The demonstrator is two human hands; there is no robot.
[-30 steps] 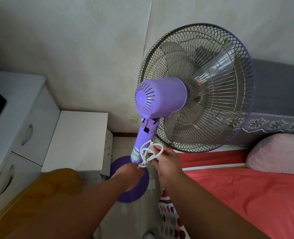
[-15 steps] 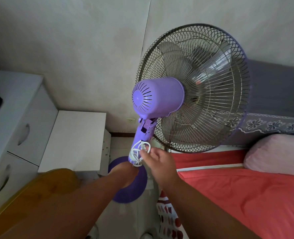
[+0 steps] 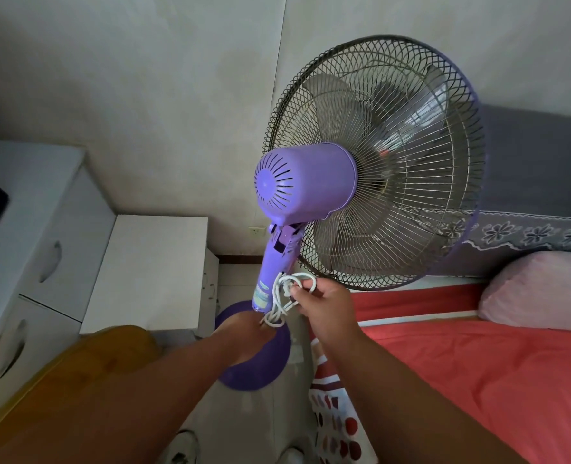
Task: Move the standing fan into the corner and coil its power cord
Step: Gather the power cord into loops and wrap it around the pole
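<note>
The fan (image 3: 305, 185) is lilac with a dark wire grille; its cord (image 3: 285, 296) is white. At three o'clock, grey cloth (image 3: 528, 232) bears a flower pattern. The bedsheet (image 3: 478, 380) is coral, the pillow (image 3: 541, 289) pale pink, the cabinet (image 3: 146, 272) white.

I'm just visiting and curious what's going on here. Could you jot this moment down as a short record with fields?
place: bedroom corner, between white cabinet and bed
fan: purple, upright, round base on floor
cord: white, looped beside the fan's pole
right hand: pinching the cord loops
left hand: low at the pole, holding the loops' bottom
wall socket: nothing plugged in
</note>
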